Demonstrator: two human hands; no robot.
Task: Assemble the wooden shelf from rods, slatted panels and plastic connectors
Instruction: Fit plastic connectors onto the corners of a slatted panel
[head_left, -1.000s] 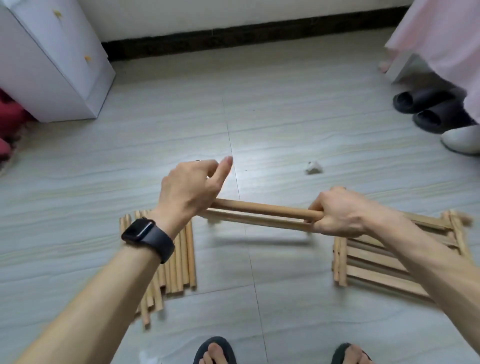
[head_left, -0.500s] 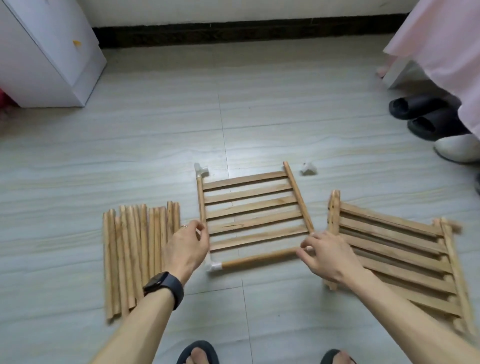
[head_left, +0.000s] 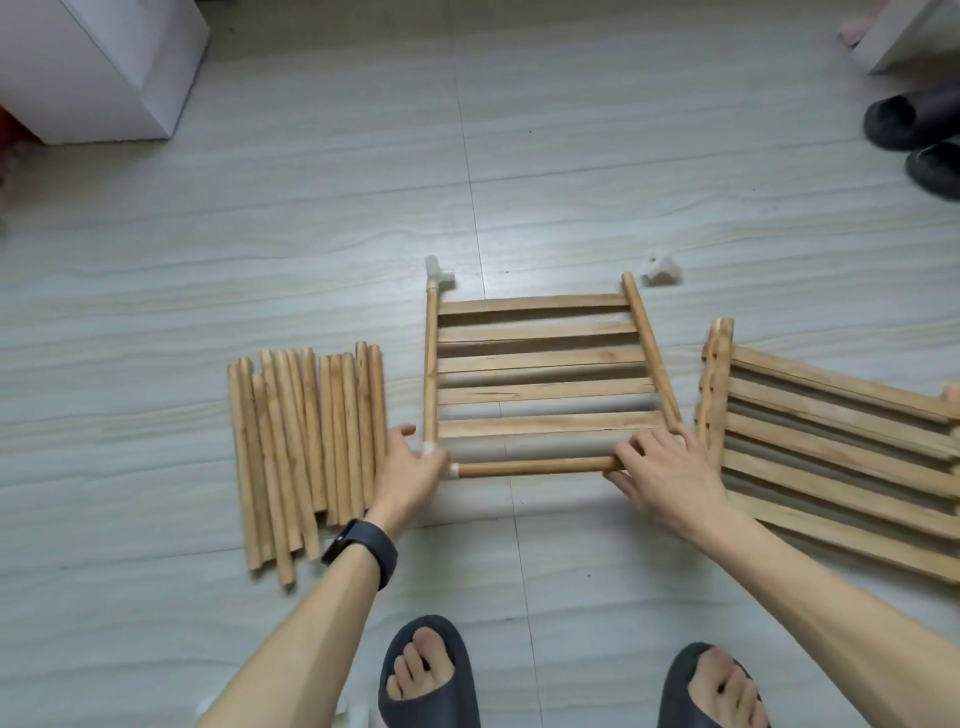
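Note:
A slatted wooden panel (head_left: 540, 364) lies flat on the floor in front of me. A white plastic connector (head_left: 438, 270) caps its far-left corner. A round rod (head_left: 535, 466) runs along its near edge, joined at the near-left corner by another white connector (head_left: 453, 471). My left hand (head_left: 415, 470) grips that near-left corner, mostly hiding the connector. My right hand (head_left: 662, 475) pinches the right end of the near rod, beside the panel's right side rod. The panel's far-right rod end is bare, with a loose white connector (head_left: 662, 270) on the floor just beyond it.
Several loose rods (head_left: 306, 447) lie side by side left of the panel. A stack of slatted panels (head_left: 831, 441) lies to the right. My feet in dark slippers (head_left: 428, 675) are close below. A white cabinet (head_left: 104, 67) stands far left, dark slippers (head_left: 914, 122) far right.
A second ago both hands held the panel edge-on in the air. It now lies flat on the floor, with my hands lowered to its near corners.

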